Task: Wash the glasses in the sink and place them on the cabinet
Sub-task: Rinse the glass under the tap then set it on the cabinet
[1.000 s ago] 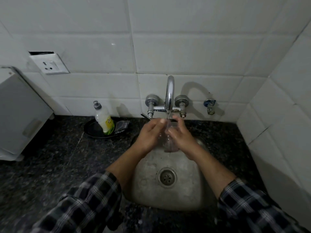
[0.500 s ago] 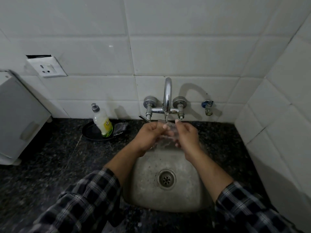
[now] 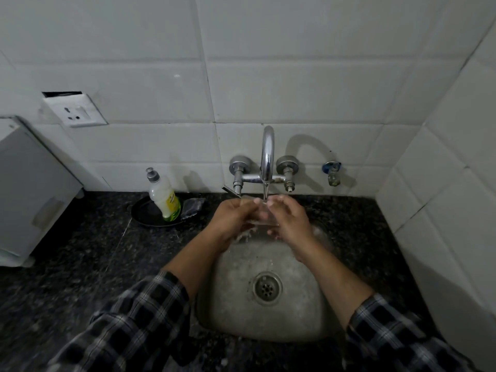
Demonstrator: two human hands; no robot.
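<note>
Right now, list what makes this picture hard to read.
Head view: dim overall; the tap throws a curved shadow on the tiles; the clear glass between left hand and right hand barely shows; the sleeves are blurred.

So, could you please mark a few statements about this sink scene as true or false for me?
1. The left hand and right hand both hold the clear drinking glass under the curved chrome tap. True.
2. The white soap bottle with the grey cap lies in the steel sink. False: it stands in the round black dish on the dark stone counter.
3. A second glass covers the sink's round metal drain. False: the drain is uncovered.
4. A white wall socket sits on the tiles left of the tap. True.
</note>
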